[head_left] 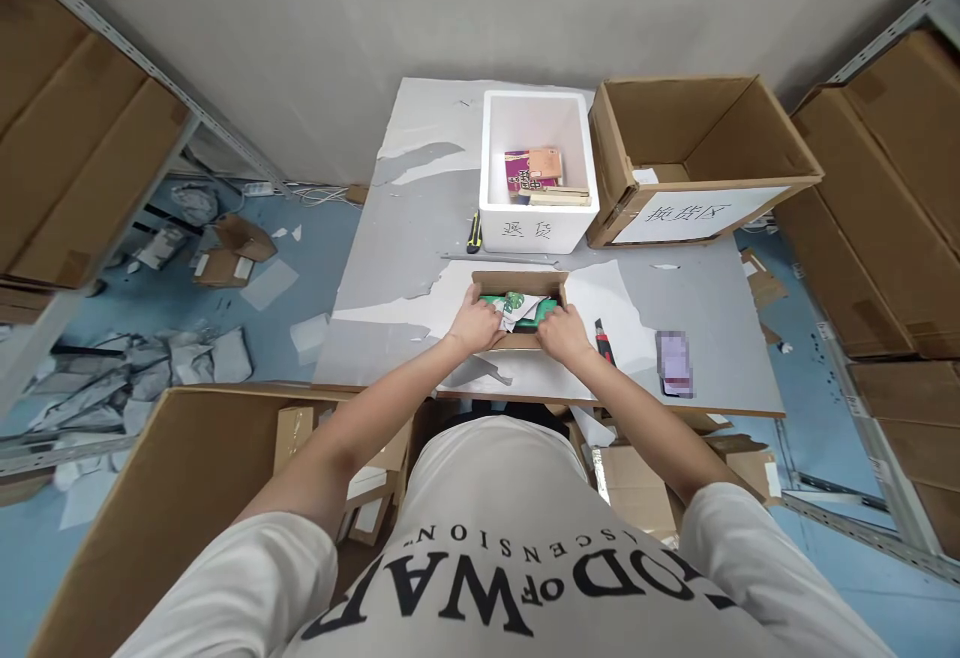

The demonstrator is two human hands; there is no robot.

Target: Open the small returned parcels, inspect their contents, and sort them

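Observation:
A small open cardboard box (519, 284) lies on the table near its front edge. Inside it are a green item (547, 310) and a crumpled white piece with a green print (517, 309), whose kinds I cannot make out. My left hand (477, 322) grips the left side of the box, its fingertips at the edge of the crumpled white piece. Round the right side of the box my right hand (562, 334) is closed, its fingers curled beside the green item. Parts of the box walls are hidden behind both hands.
A red-and-black utility knife (604, 342) and a phone (675, 363) lie to the right. Behind stand a white foam box (536, 228) with books, a yellow-and-black cutter (474, 233) and a large carton (705, 178). A big cardboard box (172, 498) stands below the table's front left.

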